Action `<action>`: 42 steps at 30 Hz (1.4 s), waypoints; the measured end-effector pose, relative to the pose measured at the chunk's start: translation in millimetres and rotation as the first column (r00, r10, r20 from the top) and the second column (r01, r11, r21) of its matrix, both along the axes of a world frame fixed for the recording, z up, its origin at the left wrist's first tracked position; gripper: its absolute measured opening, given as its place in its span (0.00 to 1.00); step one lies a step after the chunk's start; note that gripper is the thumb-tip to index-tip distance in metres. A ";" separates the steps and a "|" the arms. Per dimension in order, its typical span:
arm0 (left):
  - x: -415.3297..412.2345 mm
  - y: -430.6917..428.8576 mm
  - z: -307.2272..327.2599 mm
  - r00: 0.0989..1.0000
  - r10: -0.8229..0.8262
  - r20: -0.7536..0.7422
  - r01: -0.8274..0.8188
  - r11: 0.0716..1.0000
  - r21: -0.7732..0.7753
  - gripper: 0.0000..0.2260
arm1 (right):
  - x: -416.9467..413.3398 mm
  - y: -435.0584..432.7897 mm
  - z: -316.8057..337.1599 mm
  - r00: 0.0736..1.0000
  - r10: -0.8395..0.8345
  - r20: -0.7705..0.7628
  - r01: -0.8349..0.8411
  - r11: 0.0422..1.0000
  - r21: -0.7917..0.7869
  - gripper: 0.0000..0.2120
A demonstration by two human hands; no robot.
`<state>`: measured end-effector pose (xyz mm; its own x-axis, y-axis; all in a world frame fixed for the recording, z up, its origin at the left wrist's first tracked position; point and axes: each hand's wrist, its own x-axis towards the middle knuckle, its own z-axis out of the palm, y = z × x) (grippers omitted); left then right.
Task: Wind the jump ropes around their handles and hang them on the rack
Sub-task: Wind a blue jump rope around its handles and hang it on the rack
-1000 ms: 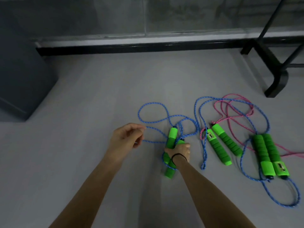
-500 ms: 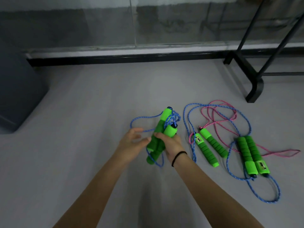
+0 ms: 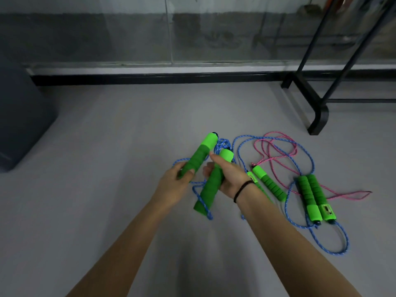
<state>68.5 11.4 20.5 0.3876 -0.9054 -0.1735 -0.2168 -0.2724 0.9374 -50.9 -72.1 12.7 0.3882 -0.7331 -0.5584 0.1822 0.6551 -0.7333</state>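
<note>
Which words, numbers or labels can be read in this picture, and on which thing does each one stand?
No text is readable.
The counter window on the rightmost handle: too small and blurred.
The pale label on the half-hidden handle behind the right hand: blurred, partly covered.

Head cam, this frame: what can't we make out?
Head view only.
1. Rack: only the foot and lower bars show; the frame edges cut off its upper part.
2. Floor handle: mostly behind the right hand and wrist.
3. Counter window: too small to read.
4. Blue rope between the held handles: blurred bunch, turns uncountable.
</note>
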 end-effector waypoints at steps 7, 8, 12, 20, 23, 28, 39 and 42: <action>-5.7 0.0 2.8 0.991 0.038 -0.125 -0.042 0.999 -0.024 0.08 | -23.4 -1.7 -1.5 0.769 -0.292 -0.568 -0.079 0.839 -0.539 0.17; -8.3 0.6 4.8 0.986 0.034 -0.165 -0.038 0.999 -0.021 0.07 | -24.4 -0.7 -2.6 0.763 -0.365 -0.533 -0.042 0.796 -0.604 0.18; -17.3 4.5 14.3 0.953 -0.011 -0.302 0.011 1.000 -0.001 0.08 | -15.6 2.0 11.9 0.952 -0.273 -0.136 0.212 0.912 -0.350 0.08; -14.0 5.8 45.9 0.919 -0.166 -0.358 0.236 0.958 0.163 0.17 | -2.2 11.0 43.2 0.972 0.025 0.233 0.027 0.976 -0.217 0.17; -11.2 -2.7 68.2 0.932 -0.204 -0.300 0.253 0.958 0.135 0.21 | 5.5 13.5 63.5 0.978 -0.031 0.208 0.101 0.937 -0.335 0.17; -13.0 -13.3 144.7 0.958 -0.203 -0.202 0.210 0.977 0.018 0.27 | 9.5 9.7 150.8 0.986 -0.104 0.130 0.156 0.847 -0.509 0.15; -18.2 4.5 479.5 0.900 -0.333 -0.280 0.347 0.938 -0.001 0.10 | -24.6 -13.6 458.0 0.966 -0.260 -0.016 0.182 0.719 -0.671 0.22; -17.8 15.3 593.2 0.862 -0.388 -0.327 0.402 0.915 -0.025 0.05 | -30.2 -14.0 568.6 0.984 0.003 0.178 0.083 0.877 -0.474 0.30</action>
